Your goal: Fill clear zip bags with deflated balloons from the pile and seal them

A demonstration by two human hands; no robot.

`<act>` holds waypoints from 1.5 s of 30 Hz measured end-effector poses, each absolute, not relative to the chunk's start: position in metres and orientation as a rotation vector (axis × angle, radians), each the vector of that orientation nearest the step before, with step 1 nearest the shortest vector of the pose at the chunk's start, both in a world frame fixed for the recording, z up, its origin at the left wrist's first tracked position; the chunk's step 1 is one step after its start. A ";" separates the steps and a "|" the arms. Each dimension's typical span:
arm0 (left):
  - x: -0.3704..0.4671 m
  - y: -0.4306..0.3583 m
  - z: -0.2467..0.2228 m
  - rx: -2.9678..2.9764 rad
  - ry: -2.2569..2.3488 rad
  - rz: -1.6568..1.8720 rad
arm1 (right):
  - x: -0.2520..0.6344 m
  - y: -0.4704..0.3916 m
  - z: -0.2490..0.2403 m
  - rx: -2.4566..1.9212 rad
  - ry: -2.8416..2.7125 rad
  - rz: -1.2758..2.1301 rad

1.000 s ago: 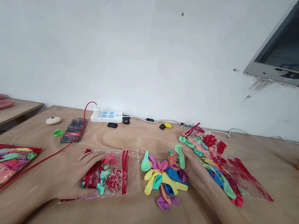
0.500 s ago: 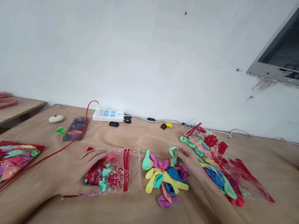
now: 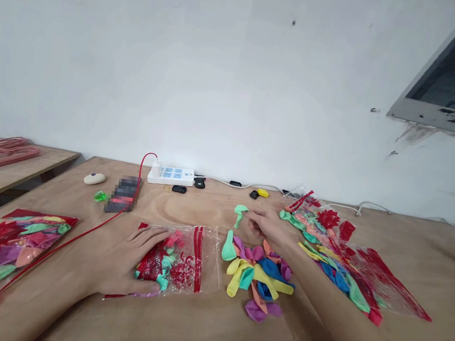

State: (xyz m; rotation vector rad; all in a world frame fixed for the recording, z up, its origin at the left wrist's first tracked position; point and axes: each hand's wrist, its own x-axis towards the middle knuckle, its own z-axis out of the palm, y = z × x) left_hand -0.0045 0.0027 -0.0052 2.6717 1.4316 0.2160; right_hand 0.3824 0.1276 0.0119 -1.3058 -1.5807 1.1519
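My left hand (image 3: 124,260) lies on a clear plastic bag (image 3: 211,259) with red print, fingers stretched over it and thumb apart. Red and mint-green pieces show inside that bag. Between the fingertips of my right hand (image 3: 264,223), a mint-green balloon (image 3: 240,211) is pinched and hangs above the table. Just below that hand lies a loose pile of balloons (image 3: 265,276) in yellow, blue, purple, orange and green. Another green balloon (image 3: 228,247) sits at the pile's left edge.
Filled balloon bags lie at the left (image 3: 6,246) and right (image 3: 337,266) of the wooden table. At the back are a white power strip (image 3: 172,175), a phone (image 3: 123,193) on a red cable, a white oval object (image 3: 94,178) and small black items.
My right hand has lifted the mint-green balloon and moved left and up, off the pile. My left hand stays on the bag. The whole view has shifted slightly.
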 end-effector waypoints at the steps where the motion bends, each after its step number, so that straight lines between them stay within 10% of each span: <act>1: -0.004 0.002 -0.004 2.671 1.439 0.213 | 0.380 0.127 0.012 -1.297 -1.573 1.188; 11: -0.010 0.006 -0.019 2.660 1.373 0.299 | 0.386 0.124 0.009 -1.338 -1.674 1.117; 21: -0.015 0.009 -0.030 2.662 1.351 0.343 | 0.366 0.084 -0.006 -1.230 -2.513 0.269; 31: -0.018 0.009 -0.032 2.665 1.350 0.329 | 0.368 0.066 0.006 -1.046 -2.542 0.750; 45: -0.017 0.010 -0.032 2.641 1.372 0.292 | 0.376 0.062 -0.008 -1.047 -2.568 0.550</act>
